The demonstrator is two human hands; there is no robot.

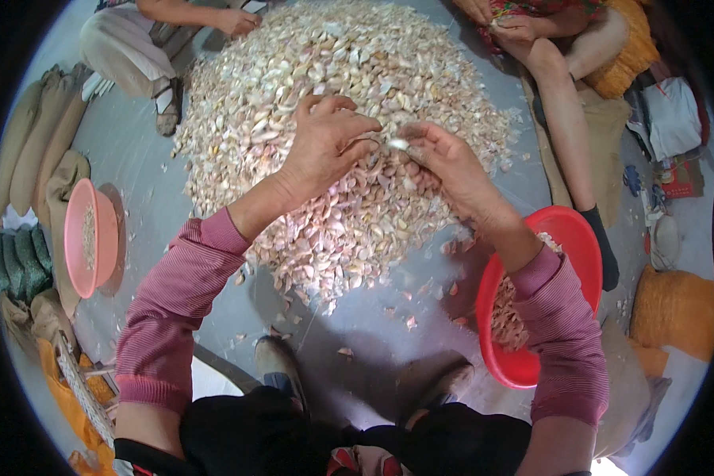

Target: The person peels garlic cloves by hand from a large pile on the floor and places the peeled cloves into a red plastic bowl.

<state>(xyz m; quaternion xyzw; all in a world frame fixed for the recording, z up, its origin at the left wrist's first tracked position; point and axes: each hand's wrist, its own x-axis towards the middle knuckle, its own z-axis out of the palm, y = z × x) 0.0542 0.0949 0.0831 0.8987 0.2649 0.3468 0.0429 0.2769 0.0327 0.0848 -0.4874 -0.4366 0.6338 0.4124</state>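
Note:
A large heap of garlic cloves (pixel 333 77) is spread over the grey floor in front of me, many with pinkish skins. My right hand (pixel 446 157) is above the heap and pinches a pale, whitish garlic clove (pixel 398 144) between thumb and fingers. Just to its left, my left hand (pixel 333 137) hovers with curled fingers, thumb and forefinger pointing at that clove. Whether anything small sits between the left fingertips is unclear. Beneath my right forearm stands a red plastic basin (pixel 571 238) holding cloves or skins, partly covered by the sleeve.
A pink basin (pixel 107 238) with small pieces in it stands at left, near stacked sacks (pixel 30 143). Two other people sit at the far side: a hand (pixel 238 22) touches the heap's edge, and a bare leg (pixel 562 113) stretches along the right. Orange sacks (pixel 678 309) lie at right.

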